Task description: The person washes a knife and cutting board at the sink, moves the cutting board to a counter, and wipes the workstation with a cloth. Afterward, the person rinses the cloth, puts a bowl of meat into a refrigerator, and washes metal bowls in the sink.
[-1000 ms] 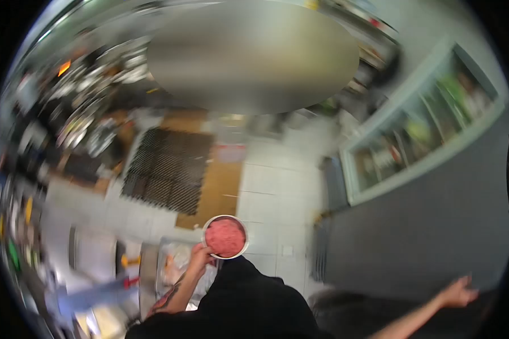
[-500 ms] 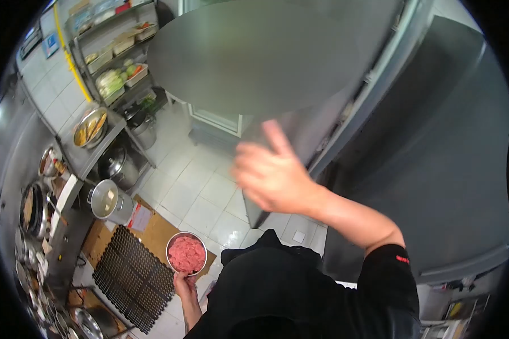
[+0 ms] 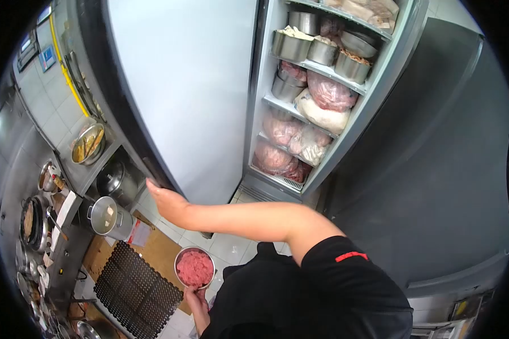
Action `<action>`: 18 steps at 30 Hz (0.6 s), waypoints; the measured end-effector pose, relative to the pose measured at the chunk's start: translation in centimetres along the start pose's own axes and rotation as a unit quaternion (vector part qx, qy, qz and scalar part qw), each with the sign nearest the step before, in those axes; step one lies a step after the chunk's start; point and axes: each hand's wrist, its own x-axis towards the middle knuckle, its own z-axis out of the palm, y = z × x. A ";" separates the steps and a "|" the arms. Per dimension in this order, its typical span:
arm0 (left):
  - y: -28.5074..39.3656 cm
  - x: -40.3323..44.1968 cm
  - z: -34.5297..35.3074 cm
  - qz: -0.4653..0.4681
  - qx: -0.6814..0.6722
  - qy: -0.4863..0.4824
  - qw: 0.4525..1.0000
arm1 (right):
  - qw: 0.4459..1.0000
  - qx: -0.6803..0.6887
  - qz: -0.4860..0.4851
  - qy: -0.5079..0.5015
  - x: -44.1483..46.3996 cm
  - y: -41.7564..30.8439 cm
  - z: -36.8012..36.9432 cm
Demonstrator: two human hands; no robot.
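Observation:
My left hand (image 3: 198,305) grips the near rim of a round metal bowl (image 3: 213,277) held low in front of me. The bowl is full of pink ground meat (image 3: 195,269). My right arm reaches across to the left, and my right hand (image 3: 169,204) is at the lower free edge of the refrigerator door (image 3: 181,85), its fingers curled at that edge and partly hidden. The door stands wide open. Inside the refrigerator, shelves carry metal containers (image 3: 293,46) of food and clear bags of meat (image 3: 331,90).
On the left, a stove counter holds a wok (image 3: 34,223) and a bowl of yellow food (image 3: 88,144). A large pot (image 3: 108,217) stands near cardboard and a black perforated mat (image 3: 133,291) on the tiled floor. A dark grey panel (image 3: 418,164) rises at right.
The refrigerator door has swung wide to the left, exposing the shelves. My right hand has moved from mid-air to the door's edge. My left hand still holds the bowl.

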 end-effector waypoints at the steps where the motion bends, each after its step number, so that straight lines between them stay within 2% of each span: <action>1: 0.4 -0.4 0.8 0.001 0.011 0.008 1.000 | 1.000 -0.003 0.001 0.001 0.6 0.4 0.0; 3: 0.1 0.5 -0.4 0.000 0.029 0.014 0.999 | 0.996 0.091 -0.025 0.012 1.5 0.6 -0.1; 4: 0.3 0.8 -0.4 -0.002 0.047 0.010 0.999 | 0.988 0.125 0.028 0.083 1.1 -0.2 0.4; 5: 0.7 0.6 0.0 -0.006 0.067 0.006 0.998 | 0.937 0.342 -0.010 0.070 0.4 -0.4 0.5; 6: 0.8 0.4 0.5 -0.006 0.069 0.005 0.998 | 0.838 0.541 -0.047 0.053 -0.6 -0.7 0.6; 8: 2.1 -0.5 3.6 0.006 0.070 -0.019 0.997 | 0.716 0.698 -0.023 0.009 -3.5 -4.2 2.3; 10: 1.5 1.7 3.3 -0.007 0.105 -0.034 0.994 | 0.690 0.721 -0.002 0.068 -7.1 -9.6 7.1; 12: 1.9 2.5 5.5 -0.022 0.150 -0.043 0.987 | 0.675 0.735 0.027 -0.055 -11.5 -9.3 8.0; 13: 2.1 2.5 6.5 -0.026 0.154 -0.042 0.987 | 0.671 0.738 0.030 -0.058 -14.0 -9.5 7.9; 15: 2.2 3.9 8.5 -0.063 0.207 -0.101 0.971 | 0.577 0.811 0.087 0.048 -17.4 -10.0 9.0; 16: 1.8 4.9 9.4 -0.070 0.231 -0.109 0.964 | 0.573 0.813 0.087 0.049 -18.6 -10.3 9.7; 18: 1.7 5.6 13.0 -0.081 0.239 -0.130 0.959 | 0.444 0.871 0.202 0.058 -20.5 -10.5 11.6</action>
